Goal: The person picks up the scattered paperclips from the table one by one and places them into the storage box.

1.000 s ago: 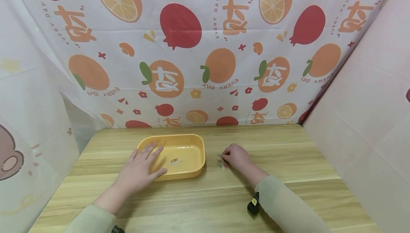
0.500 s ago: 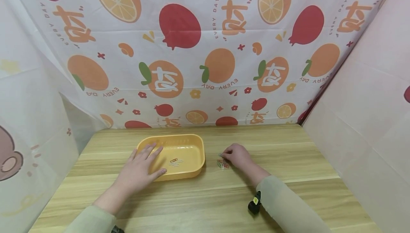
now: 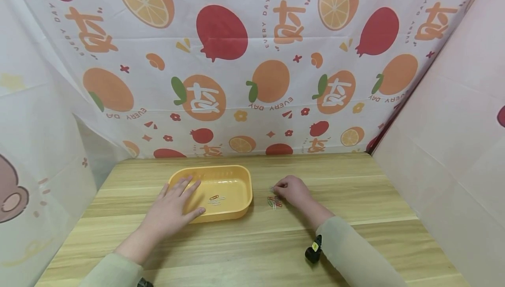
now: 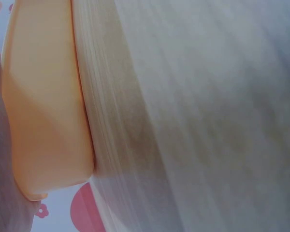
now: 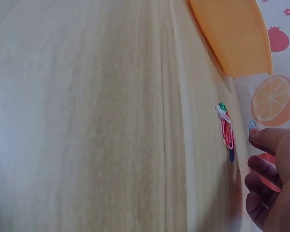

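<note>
Between the thumb and forefinger of my right hand (image 3: 293, 190) is a light blue paper clip (image 5: 252, 126), pinched so that one end sticks out. Just below that hand, a small pile of paper clips (image 5: 225, 123) in white, red, green and dark blue lies on the table. My left hand (image 3: 169, 208) lies over the left side of a yellow plastic tray (image 3: 236, 214), fingers spread across its rim. Inside the tray are an orange-red paper clip (image 3: 214, 197) and several whitish ones (image 3: 216, 202).
The wood-grain table (image 3: 244, 256) reaches back to a fruit-print cloth (image 3: 252, 133) hung behind it. Pale cloth sides (image 3: 446, 147) close in on the right and left. A black wrist camera (image 3: 313, 252) sits at the right cuff.
My right hand has shifted very slightly up and away from the pile, with the blue paper clip in its fingertips. The left hand and the tray stay in place.
</note>
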`<action>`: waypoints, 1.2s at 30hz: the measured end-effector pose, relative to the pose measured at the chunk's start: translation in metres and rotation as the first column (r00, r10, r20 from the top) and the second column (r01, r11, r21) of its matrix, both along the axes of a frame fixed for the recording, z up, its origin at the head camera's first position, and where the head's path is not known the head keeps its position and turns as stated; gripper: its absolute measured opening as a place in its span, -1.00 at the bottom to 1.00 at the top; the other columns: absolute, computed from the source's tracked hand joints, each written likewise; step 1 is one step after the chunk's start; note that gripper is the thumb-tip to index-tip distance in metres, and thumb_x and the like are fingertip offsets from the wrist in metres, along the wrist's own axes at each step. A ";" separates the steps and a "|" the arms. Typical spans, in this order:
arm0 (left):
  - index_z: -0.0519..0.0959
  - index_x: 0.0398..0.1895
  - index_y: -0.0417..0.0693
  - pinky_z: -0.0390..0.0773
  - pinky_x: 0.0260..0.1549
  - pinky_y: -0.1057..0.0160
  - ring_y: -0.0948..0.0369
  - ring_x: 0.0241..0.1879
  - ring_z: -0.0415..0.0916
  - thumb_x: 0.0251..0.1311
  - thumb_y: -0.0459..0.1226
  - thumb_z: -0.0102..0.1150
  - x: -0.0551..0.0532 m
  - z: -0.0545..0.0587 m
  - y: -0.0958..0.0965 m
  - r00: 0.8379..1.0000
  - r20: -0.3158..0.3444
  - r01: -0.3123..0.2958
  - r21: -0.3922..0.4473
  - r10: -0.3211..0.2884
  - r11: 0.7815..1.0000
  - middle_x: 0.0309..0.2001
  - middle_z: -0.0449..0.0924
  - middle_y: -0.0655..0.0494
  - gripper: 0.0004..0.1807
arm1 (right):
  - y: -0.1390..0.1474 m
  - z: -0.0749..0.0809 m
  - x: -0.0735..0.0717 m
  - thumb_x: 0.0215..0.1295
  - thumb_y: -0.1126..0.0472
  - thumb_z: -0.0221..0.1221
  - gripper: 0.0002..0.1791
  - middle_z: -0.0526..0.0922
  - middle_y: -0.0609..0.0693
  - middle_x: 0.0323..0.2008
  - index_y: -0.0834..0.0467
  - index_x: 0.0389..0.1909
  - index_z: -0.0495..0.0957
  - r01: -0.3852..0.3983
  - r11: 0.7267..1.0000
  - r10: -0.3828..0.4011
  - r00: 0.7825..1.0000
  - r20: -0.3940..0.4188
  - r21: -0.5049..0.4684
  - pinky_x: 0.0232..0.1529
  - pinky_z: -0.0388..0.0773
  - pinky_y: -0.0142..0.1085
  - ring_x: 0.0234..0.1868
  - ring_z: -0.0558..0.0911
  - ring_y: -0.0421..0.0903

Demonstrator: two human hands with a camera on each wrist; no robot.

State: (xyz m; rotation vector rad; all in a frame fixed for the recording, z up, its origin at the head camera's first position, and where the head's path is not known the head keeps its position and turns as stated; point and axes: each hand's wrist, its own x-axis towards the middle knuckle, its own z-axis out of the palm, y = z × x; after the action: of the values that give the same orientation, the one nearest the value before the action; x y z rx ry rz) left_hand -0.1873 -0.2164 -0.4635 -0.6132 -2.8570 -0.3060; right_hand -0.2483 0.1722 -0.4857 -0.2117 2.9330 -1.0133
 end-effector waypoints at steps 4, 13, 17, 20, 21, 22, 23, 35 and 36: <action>0.18 0.54 0.07 -0.20 0.43 -0.28 -0.11 0.51 -0.03 0.22 0.36 0.03 0.001 0.000 0.000 1.000 -0.012 0.002 0.007 -0.002 1.000 0.53 0.09 -0.09 -0.06 | -0.001 0.001 -0.001 0.28 0.00 0.32 -0.90 0.59 -0.18 -0.27 -0.12 -0.33 0.77 0.009 0.999 -0.009 1.000 0.008 -0.038 -0.03 0.56 -0.14 -0.20 0.56 -0.19; 0.19 0.53 0.06 -0.22 0.44 -0.27 -0.13 0.50 -0.01 0.22 0.32 0.09 0.002 -0.001 0.000 1.000 -0.025 0.006 0.015 -0.006 1.000 0.52 0.10 -0.11 -0.07 | -0.009 0.011 -0.003 0.29 -0.11 0.29 -0.79 0.61 -0.19 -0.26 -0.09 -0.31 0.77 0.006 0.999 -0.007 1.000 -0.023 -0.051 -0.24 0.53 -0.23 -0.26 0.53 -0.17; 0.18 0.54 0.06 -0.19 0.42 -0.29 -0.13 0.50 -0.02 0.22 0.34 0.05 0.001 0.000 0.000 1.000 -0.011 0.002 0.003 -0.002 1.000 0.53 0.08 -0.11 -0.06 | -0.014 0.017 -0.005 0.30 -0.12 0.28 -0.75 0.61 -0.20 -0.26 -0.05 -0.27 0.78 -0.001 0.998 -0.001 0.999 -0.039 -0.064 -0.29 0.51 -0.24 -0.28 0.52 -0.17; 0.17 0.54 0.07 -0.19 0.43 -0.29 -0.13 0.50 -0.03 0.21 0.36 0.04 0.000 -0.001 0.000 1.000 -0.005 -0.002 -0.007 0.002 1.000 0.53 0.07 -0.09 -0.05 | -0.020 0.022 -0.006 0.31 -0.11 0.27 -0.73 0.62 -0.22 -0.29 -0.02 -0.25 0.78 -0.009 0.998 0.004 0.997 -0.077 -0.061 -0.31 0.50 -0.26 -0.30 0.52 -0.18; 0.17 0.54 0.07 -0.20 0.43 -0.29 -0.13 0.50 -0.03 0.21 0.36 0.05 0.000 -0.001 0.000 1.000 -0.003 -0.002 -0.008 0.002 1.000 0.53 0.07 -0.09 -0.05 | -0.023 0.024 -0.006 0.31 -0.10 0.27 -0.74 0.61 -0.22 -0.31 -0.02 -0.25 0.78 -0.014 0.998 0.008 0.996 -0.093 -0.061 -0.32 0.51 -0.26 -0.31 0.52 -0.18; 0.17 0.54 0.07 -0.20 0.43 -0.29 -0.13 0.50 -0.03 0.21 0.36 0.06 0.000 -0.002 -0.001 1.000 -0.003 -0.003 -0.008 0.003 1.000 0.53 0.07 -0.09 -0.05 | -0.025 0.026 -0.005 0.31 -0.09 0.28 -0.75 0.61 -0.22 -0.32 -0.03 -0.25 0.78 -0.015 0.998 0.009 0.995 -0.104 -0.061 -0.32 0.51 -0.27 -0.32 0.51 -0.18; 0.17 0.54 0.07 -0.21 0.43 -0.28 -0.13 0.50 -0.03 0.21 0.35 0.07 0.000 -0.002 -0.001 1.000 -0.003 -0.002 -0.008 0.002 1.000 0.53 0.07 -0.09 -0.05 | -0.028 0.028 -0.005 0.31 -0.08 0.28 -0.77 0.61 -0.22 -0.33 -0.03 -0.25 0.78 -0.020 0.998 0.012 0.993 -0.120 -0.063 -0.32 0.51 -0.28 -0.32 0.51 -0.19; 0.18 0.54 0.08 -0.18 0.43 -0.28 -0.13 0.50 0.00 0.21 0.37 0.03 0.002 0.000 0.001 1.000 -0.020 0.003 0.007 -0.003 1.000 0.53 0.10 -0.09 -0.06 | -0.070 0.045 -0.004 0.30 -0.05 0.30 -0.82 0.60 -0.22 -0.35 -0.08 -0.26 0.77 -0.089 0.990 0.069 0.982 -0.175 -0.105 -0.35 0.53 -0.34 -0.33 0.52 -0.21; 0.19 0.54 0.08 -0.17 0.43 -0.28 -0.12 0.50 0.00 0.21 0.37 0.02 0.002 0.000 0.001 1.000 -0.022 0.003 0.008 -0.003 1.000 0.52 0.10 -0.09 -0.06 | -0.074 0.046 -0.004 0.30 -0.06 0.30 -0.82 0.60 -0.22 -0.35 -0.08 -0.26 0.77 -0.098 0.990 0.078 0.981 -0.180 -0.105 -0.35 0.53 -0.34 -0.33 0.52 -0.21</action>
State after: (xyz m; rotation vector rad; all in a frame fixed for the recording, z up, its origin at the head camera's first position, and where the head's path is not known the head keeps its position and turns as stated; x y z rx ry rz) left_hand -0.1854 -0.2154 -0.4630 -0.6151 -2.8328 -0.3087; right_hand -0.2520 0.0986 -0.4401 -0.4529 2.9895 -1.2079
